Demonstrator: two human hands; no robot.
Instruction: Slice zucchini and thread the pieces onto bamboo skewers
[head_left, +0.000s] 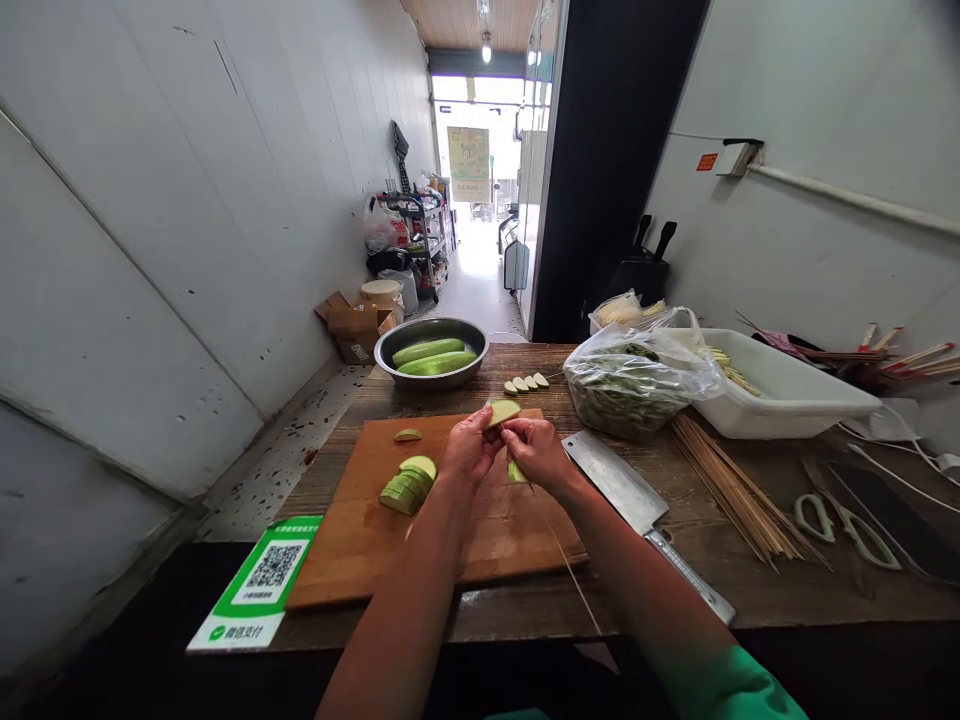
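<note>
Head view shows a green-skinned slice (505,410) raised over the cutting board (352,540); the likeliest trouble is that slice splitting, should the thin stick (576,577) be driven in off-centre or too hard. A point breaking through suddenly could also prick the left hand (471,445), which is close by. The cleaver (616,485) lies just beside the board, so a careless sweep of the right hand (538,447) might knock it. The left hand is drawn nearly together, thumb and fingers pinching the slice. The right is tightly curled just beside it, seemingly around the stick, though its grip is partly hidden; a second slice (516,472) shows directly below. More cut slices (407,488) lean together on the board's left side.
</note>
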